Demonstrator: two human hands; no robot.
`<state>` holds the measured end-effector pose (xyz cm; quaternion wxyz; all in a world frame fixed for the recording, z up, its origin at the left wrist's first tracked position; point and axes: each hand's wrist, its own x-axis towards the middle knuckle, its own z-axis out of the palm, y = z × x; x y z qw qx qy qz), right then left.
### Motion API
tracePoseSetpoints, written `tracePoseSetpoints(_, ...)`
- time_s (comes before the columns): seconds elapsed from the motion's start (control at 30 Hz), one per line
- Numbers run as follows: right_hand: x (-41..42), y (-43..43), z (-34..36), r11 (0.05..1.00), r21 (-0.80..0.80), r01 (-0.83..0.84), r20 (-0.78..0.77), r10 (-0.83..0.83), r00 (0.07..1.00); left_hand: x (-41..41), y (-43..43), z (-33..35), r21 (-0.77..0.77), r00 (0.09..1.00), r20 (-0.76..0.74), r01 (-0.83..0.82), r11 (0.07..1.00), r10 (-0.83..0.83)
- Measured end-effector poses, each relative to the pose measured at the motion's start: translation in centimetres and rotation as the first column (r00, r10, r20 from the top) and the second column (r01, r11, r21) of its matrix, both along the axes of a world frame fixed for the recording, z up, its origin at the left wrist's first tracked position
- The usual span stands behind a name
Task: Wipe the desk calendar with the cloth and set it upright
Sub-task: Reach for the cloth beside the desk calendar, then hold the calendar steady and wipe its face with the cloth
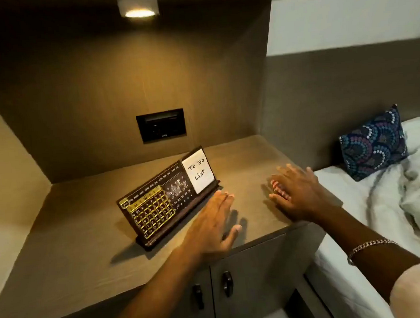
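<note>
Calendar (168, 199): stands upright, leaning back a little, on the shelf at centre frame; dark wood frame on a narrow base, running from lower left to upper right.
Calendar contents: a gold grid slider over the dates on its left part; printed month names along the top; a second block of dates in the middle; a white note (200, 173) reading "To Do List" held in its right end.
Left hand (212, 229): just right of the calendar's base, lower centre; flat and fully spread, palm down, fingers pointing toward the calendar's right end; holds nothing. Whether the fingertips touch the base cannot be told.
Right hand (297, 193): right of centre, well apart from the calendar; open and flat, palm down over the shelf; grasps nothing. Pale pink shows under the fingers, too blurred to identify.
Bracelet (369, 245): chain on the right wrist, lower right.
Shelf (73, 243): tan wooden top in a niche.
Doors (238, 288): two cabinet doors with dark handles below the shelf edge, bottom centre.
Socket (161, 125): black panel on the back wall, above the calendar.
Lamp (138, 7): lit, top centre.
Bed (357, 223): white sheets at right, with a patterned blue pillow (374, 142) against the headboard.
</note>
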<state>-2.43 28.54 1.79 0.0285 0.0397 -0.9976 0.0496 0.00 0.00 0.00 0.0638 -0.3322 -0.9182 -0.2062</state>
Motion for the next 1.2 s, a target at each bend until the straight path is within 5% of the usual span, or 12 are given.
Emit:
tracePoseSetpoints(0.1, -0.2, 1.1, -1.4, 0.991, 0.073, 0.11, 0.033, -0.112, 0.993, -1.4, 0.2, -1.1, -0.112, 0.995, 0.071, 0.072, 0.991, -0.064)
tracePoseSetpoints(0.3, 0.0, 1.7, -3.2, 0.987, -0.067, 0.144, 0.054, -0.141, 0.989, -2.3, 0.9, -2.6, -0.319, 0.997, 0.051, 0.065, 0.945, -0.051)
tracePoseSetpoints(0.57, -0.2, 0.7, -3.3, 0.989, -0.041, 0.143, -0.085, -0.146, 0.986, -2.1, 1.0, -3.0, -0.347, 0.998, 0.054, 0.057, 0.936, -0.04)
tracePoseSetpoints(0.77, 0.3, -0.2, -2.6, 0.986, -0.075, 0.147, -0.078, -0.152, 0.985, -1.2, 0.6, 0.2, -0.35, 0.971, 0.235, 0.125, 0.928, -0.042)
tracePoseSetpoints(0.9, 1.6, -2.4, -2.5, 0.969, -0.244, 0.033, -0.139, -0.069, 0.988, -0.9, -1.5, 4.3, -0.207, 0.995, 0.077, 0.07, 0.976, -0.055)
tracePoseSetpoints(1.03, 2.9, -7.0, -0.8, 0.749, -0.65, -0.127, -0.283, -0.083, 0.956, -1.9, -5.2, 9.5, -0.045, 0.99, -0.134, 0.027, 0.999, -0.033)
tracePoseSetpoints(1.1, 3.3, -9.9, 0.2, 0.558, -0.81, -0.18, -0.282, -0.101, 0.954, -3.9, -7.6, 11.4, -0.099, 0.983, -0.182, 0.021, 0.995, -0.039)
tracePoseSetpoints(1.2, 3.0, -14.3, 1.2, 0.302, -0.934, -0.192, -0.232, -0.101, 0.968, -7.7, -11.5, 12.6, -0.252, 0.997, -0.055, 0.034, 0.967, -0.05)
